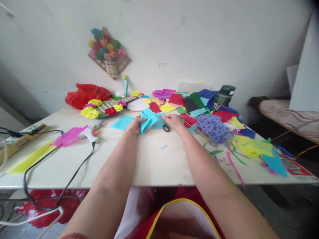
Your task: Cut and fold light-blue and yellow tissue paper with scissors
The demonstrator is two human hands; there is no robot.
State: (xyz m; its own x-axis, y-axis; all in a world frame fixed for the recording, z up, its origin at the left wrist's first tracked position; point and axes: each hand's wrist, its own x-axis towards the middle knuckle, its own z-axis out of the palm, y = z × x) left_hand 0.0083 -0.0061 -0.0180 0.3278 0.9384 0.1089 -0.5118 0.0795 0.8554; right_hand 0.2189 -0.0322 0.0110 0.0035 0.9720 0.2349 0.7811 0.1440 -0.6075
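My left hand (134, 125) pinches a folded piece of light blue crepe paper (148, 120) between thumb and fingers, above the middle of the table. To its right, my right hand (173, 120) is closed around a small pair of scissors (166, 127); one black handle loop shows below the fingers. The blades are hard to make out against the blue paper. More flat light blue paper (122, 122) lies just left of my left hand, and another piece lies behind the scissors. Small blue scraps (163, 147) rest on the table in front of the hands.
A white glue gun (89, 133) and its black cord lie left, near a power strip (22, 141). Behind are a flower-decorated green panel (106, 109), a glue bottle (125, 87) and coloured paper. Purple yarn (213, 127) and a dark jar (225, 95) stand right.
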